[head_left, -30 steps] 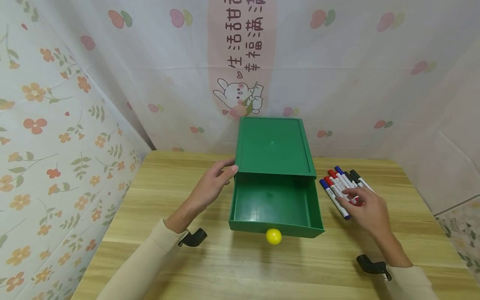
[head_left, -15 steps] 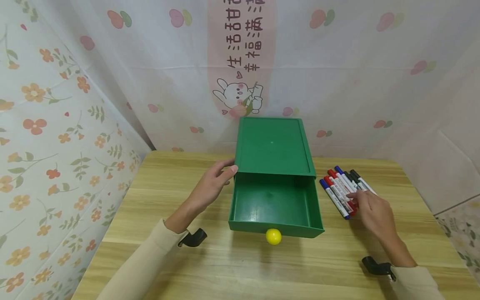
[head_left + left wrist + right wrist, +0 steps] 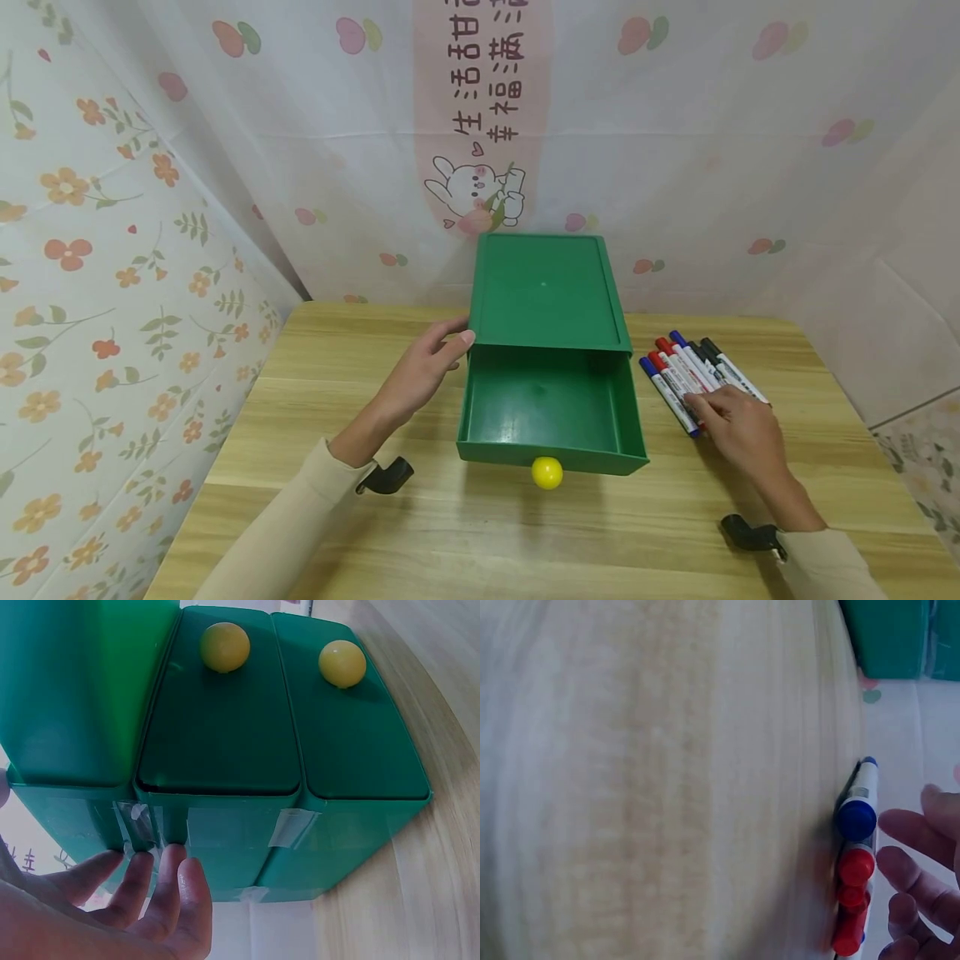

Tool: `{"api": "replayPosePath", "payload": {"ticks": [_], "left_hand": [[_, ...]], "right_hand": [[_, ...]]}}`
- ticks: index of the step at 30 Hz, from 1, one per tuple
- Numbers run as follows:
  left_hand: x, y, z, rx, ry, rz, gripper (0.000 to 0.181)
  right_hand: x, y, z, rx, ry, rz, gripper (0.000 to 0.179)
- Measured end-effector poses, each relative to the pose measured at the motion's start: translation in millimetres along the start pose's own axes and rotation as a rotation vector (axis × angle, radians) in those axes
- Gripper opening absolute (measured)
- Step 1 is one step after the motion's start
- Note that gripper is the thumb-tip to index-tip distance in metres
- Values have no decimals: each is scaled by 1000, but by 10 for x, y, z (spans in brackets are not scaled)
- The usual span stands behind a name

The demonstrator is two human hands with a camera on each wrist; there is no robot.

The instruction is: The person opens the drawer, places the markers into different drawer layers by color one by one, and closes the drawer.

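A green drawer cabinet (image 3: 547,292) stands at the back of the table, its top drawer (image 3: 540,408) pulled out, with nothing inside and a yellow ball knob (image 3: 547,473) on the front. My left hand (image 3: 420,371) rests against the cabinet's left side, and the left wrist view shows its fingers (image 3: 161,892) extended along the taped wall. To the right of the cabinet lies a row of whiteboard markers (image 3: 675,375) with blue, red and black caps. My right hand (image 3: 742,429) is over their near ends, fingers (image 3: 911,832) loosely bent and spread beside the markers.
Two lower drawers (image 3: 217,727) with yellow knobs are closed beneath the pulled-out one. A patterned cloth (image 3: 360,167) hangs behind the wooden table (image 3: 420,533), and a floral cloth (image 3: 112,292) hangs on the left.
My right hand has shifted slightly right and down over the markers. The rightmost black-capped marker now reaches farther toward the lower right. My left hand has stayed on the cabinet's side.
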State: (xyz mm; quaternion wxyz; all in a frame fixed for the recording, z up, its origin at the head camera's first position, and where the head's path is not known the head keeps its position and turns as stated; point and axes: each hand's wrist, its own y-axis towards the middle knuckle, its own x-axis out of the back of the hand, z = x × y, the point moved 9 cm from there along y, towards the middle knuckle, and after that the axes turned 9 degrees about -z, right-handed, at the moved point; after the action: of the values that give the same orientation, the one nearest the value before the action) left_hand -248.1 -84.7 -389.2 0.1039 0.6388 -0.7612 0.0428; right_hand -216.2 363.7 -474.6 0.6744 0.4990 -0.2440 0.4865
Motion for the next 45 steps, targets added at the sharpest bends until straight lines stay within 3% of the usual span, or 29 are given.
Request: {"api": "replayPosePath", "payload": {"ticks": [8, 23, 37, 45], "left_hand": [[8, 7, -8, -5, -1, 3, 60], [21, 16, -19, -6, 3, -1, 60], [24, 10, -10, -10, 4, -5, 59], [4, 10, 8, -9, -14, 2, 59]], "right_hand": [[-43, 18, 68, 52, -52, 8, 24], [-187, 55, 134, 20, -90, 100, 34], [-165, 47, 133, -8, -56, 67, 30], [-121, 45, 104, -78, 3, 39, 31]]}}
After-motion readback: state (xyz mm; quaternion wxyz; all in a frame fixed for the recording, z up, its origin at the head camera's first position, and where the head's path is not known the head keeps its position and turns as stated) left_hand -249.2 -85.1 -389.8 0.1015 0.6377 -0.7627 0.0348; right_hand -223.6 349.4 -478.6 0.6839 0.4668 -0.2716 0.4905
